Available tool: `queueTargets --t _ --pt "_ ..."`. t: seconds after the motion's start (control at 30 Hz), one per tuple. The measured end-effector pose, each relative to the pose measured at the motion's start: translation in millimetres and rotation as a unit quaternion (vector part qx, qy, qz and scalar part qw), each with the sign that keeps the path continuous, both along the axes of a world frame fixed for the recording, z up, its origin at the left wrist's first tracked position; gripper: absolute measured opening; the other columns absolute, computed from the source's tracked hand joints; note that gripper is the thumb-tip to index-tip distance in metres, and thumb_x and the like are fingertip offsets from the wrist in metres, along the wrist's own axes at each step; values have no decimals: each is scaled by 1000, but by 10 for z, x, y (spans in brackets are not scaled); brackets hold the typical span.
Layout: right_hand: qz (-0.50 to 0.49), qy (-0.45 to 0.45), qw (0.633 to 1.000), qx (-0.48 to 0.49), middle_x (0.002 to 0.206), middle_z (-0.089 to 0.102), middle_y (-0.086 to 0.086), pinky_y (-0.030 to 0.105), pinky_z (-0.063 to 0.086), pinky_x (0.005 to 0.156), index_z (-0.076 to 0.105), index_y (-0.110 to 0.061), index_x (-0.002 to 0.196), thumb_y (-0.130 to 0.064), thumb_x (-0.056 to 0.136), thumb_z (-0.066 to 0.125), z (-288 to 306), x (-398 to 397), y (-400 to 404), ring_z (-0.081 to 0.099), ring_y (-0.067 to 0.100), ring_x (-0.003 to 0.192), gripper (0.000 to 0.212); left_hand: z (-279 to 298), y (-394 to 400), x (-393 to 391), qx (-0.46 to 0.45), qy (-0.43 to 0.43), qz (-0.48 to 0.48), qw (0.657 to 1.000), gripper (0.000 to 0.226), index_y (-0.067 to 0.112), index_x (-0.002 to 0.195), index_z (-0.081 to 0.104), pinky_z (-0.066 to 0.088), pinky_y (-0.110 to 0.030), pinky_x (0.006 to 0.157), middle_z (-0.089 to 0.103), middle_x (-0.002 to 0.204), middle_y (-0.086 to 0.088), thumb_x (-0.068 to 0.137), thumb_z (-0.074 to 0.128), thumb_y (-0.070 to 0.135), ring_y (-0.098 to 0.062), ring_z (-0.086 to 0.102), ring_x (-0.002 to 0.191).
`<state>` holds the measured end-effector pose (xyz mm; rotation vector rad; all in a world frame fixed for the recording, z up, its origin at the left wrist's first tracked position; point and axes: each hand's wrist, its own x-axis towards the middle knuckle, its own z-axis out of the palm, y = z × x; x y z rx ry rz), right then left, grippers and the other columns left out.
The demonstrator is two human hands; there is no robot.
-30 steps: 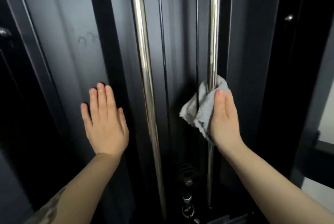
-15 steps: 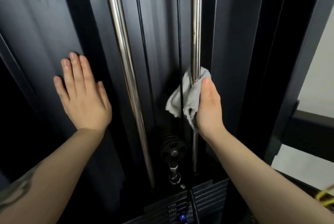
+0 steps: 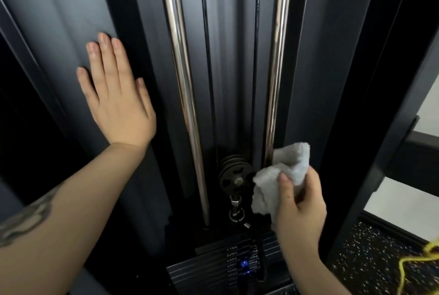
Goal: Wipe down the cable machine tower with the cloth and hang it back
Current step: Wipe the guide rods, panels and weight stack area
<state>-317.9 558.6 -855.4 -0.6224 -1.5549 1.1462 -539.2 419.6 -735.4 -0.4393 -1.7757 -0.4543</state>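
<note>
The dark cable machine tower (image 3: 71, 21) fills the view, with two upright chrome guide rods, the left rod (image 3: 180, 68) and the right rod (image 3: 276, 57). My right hand (image 3: 300, 209) grips a crumpled light grey cloth (image 3: 280, 175) at the lower end of the right rod, close to the black pulley (image 3: 234, 174). Whether the cloth still wraps the rod I cannot tell. My left hand (image 3: 116, 95) lies flat with fingers spread on the tower's left panel, holding nothing.
Below the pulley sits the weight stack (image 3: 237, 268) with printed numbers and a blue pin. Two thin black cables (image 3: 205, 33) run between the rods. A black frame post (image 3: 370, 128) stands right, with speckled floor (image 3: 370, 261) and a yellow cord (image 3: 418, 259) beyond.
My right hand has slid the cloth down the right rod from mid-height to its lower end by the pulley. The view has tilted down, showing the weight stack. My left hand stays pressed on the panel.
</note>
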Motion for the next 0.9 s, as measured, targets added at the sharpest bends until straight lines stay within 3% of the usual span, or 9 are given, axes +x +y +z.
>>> queueTargets --t 0.07,0.13,0.2,0.3,0.4,0.53,0.63,0.73,0.9 --pt "6 -6 992 123 116 58 -33 7 39 94 56 -24 124 -8 94 53 23 -76 -230 52 -11 113 35 0 2 5 0 -3 4 1000 58 7 155 9 -10 -35 118 11 163 -13 103 31 20 -29 7 150" --pt "48 -82 961 260 144 42 -19 15 24 112 49 -24 134 -4 91 49 -116 -185 -396 33 4 138 48 7 -7 12 -2 -7 6 1000 58 7 156 9 -10 -35 118 11 163 -13 103 30 20 -29 7 150" --pt "63 -119 944 302 149 36 -12 13 18 113 49 -25 135 -9 92 43 -239 -195 -381 27 12 142 46 12 -10 11 -4 -6 4 1000 58 7 156 9 -8 -36 119 11 163 -13 103 30 20 -29 7 150" --pt "24 -80 963 256 141 44 -19 13 27 109 52 -26 131 -13 92 43 -89 -107 -284 36 5 136 42 4 -4 0 -3 -3 7 1000 58 6 155 9 -9 -36 119 11 163 -13 103 30 20 -29 8 150" --pt "-42 -65 962 262 119 56 -20 24 38 93 60 -25 124 -15 86 57 355 -227 -244 47 1 113 39 1 7 -3 -2 3 16 1000 59 6 155 9 -8 -36 119 12 162 -13 102 31 19 -29 8 150" --pt "-31 -226 890 394 98 69 -10 25 34 78 67 -20 108 -13 82 61 448 -421 -320 45 10 94 27 12 -12 6 -5 3 11 1000 58 5 155 11 -8 -36 119 13 162 -14 102 31 18 -30 9 150" --pt "-42 -259 850 456 85 69 -9 29 38 70 67 -19 94 -7 71 54 442 -245 -135 52 17 85 29 10 -10 2 -5 6 11 1000 58 5 155 12 -7 -36 119 13 162 -14 102 31 19 -30 10 150" --pt "-70 -292 821 485 71 68 -6 32 44 63 68 -18 85 -4 56 70 583 -183 3 59 23 75 33 2 -4 -10 -3 9 13 1000 58 5 155 12 -6 -37 119 14 162 -14 103 31 19 -30 10 150" --pt "-30 -273 853 444 78 70 -5 31 50 59 70 -17 85 -3 67 51 520 -355 -251 59 22 77 29 2 -11 -13 -1 11 11 1000 57 4 155 13 -3 -39 120 15 162 -15 102 32 18 -31 11 149"
